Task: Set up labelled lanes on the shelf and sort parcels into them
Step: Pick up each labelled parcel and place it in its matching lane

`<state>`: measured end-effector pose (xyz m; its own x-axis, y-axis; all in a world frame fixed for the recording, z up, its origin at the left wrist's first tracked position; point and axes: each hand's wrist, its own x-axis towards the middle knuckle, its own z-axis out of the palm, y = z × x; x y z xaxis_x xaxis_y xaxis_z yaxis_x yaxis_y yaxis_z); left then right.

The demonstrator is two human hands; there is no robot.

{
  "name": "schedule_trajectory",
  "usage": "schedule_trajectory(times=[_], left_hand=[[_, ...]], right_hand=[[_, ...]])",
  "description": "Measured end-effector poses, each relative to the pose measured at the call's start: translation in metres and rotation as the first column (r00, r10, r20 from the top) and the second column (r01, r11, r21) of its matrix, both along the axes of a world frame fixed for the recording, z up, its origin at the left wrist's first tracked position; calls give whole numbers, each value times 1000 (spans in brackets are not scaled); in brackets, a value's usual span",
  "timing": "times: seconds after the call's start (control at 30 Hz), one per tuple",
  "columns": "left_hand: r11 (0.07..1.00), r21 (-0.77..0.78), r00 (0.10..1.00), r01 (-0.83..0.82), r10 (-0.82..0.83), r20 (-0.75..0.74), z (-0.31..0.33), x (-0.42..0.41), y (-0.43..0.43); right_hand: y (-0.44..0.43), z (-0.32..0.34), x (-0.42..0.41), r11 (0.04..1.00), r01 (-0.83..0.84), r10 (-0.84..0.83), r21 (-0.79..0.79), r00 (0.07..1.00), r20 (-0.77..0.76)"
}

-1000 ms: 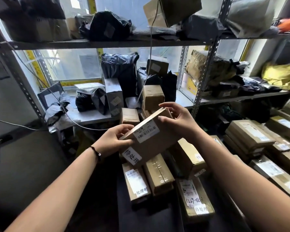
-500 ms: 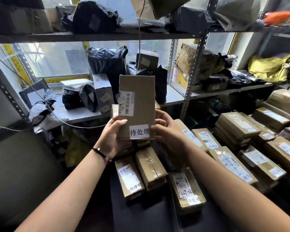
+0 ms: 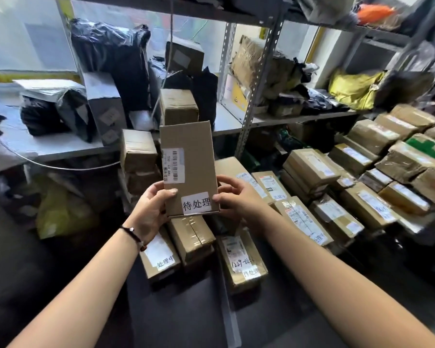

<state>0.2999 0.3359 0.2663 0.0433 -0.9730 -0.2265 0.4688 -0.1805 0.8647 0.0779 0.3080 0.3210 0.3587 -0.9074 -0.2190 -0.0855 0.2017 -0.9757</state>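
I hold a flat brown cardboard parcel point(image 3: 189, 162) upright in front of me, its face towards me. It carries a barcode sticker on the left and a white label with Chinese characters point(image 3: 196, 203) at the bottom. My left hand point(image 3: 150, 209) grips its lower left edge, thumb on the front. My right hand point(image 3: 236, 195) grips the lower right edge. Below the parcel, labelled brown boxes lie in rows on a dark surface: one on the left point(image 3: 158, 257), one in the middle point(image 3: 190, 237), one on the right point(image 3: 244, 262).
A metal shelf point(image 3: 60, 144) behind holds black plastic bags point(image 3: 116, 61) and small boxes point(image 3: 178, 106). A slotted upright post point(image 3: 256, 86) splits the shelving. Several stacked taped parcels point(image 3: 362, 177) fill the right. A yellow bag point(image 3: 58, 214) lies low on the left.
The parcel went from tilted and lying across my hands to standing upright, label facing me. My view has moved closer and slightly lower; the grip of both hands stays at its bottom.
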Motion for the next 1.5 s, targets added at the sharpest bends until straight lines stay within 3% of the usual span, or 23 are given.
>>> schedule_trajectory(times=[0.57, 0.87, 1.03, 1.17, 1.4, 1.5], left_hand=[[986, 3, 974, -165, 163, 155, 2, -111, -52], [958, 27, 920, -286, 267, 286, 3, -172, -80], [936, 90, 892, -341, 292, 346, -8, -171, -66], [920, 119, 881, -373, 310, 358, -11, -169, -53], [917, 137, 874, -374, 299, 382, -15, -159, -29], [919, 148, 880, -365, 289, 377, -17, -154, -19]], right_hand=[[-120, -12, -108, 992, -122, 123, -22, 991, 51], [-161, -41, -162, 985, -153, 143, 77, 983, 113], [-170, -58, -179, 981, -75, 71, 178, 997, 28], [-173, -70, -182, 952, -100, 119, 290, 992, -48], [-172, -75, -166, 970, -18, 51, 243, 991, -126], [-170, -81, -160, 987, 49, -18, 152, 980, -200]])
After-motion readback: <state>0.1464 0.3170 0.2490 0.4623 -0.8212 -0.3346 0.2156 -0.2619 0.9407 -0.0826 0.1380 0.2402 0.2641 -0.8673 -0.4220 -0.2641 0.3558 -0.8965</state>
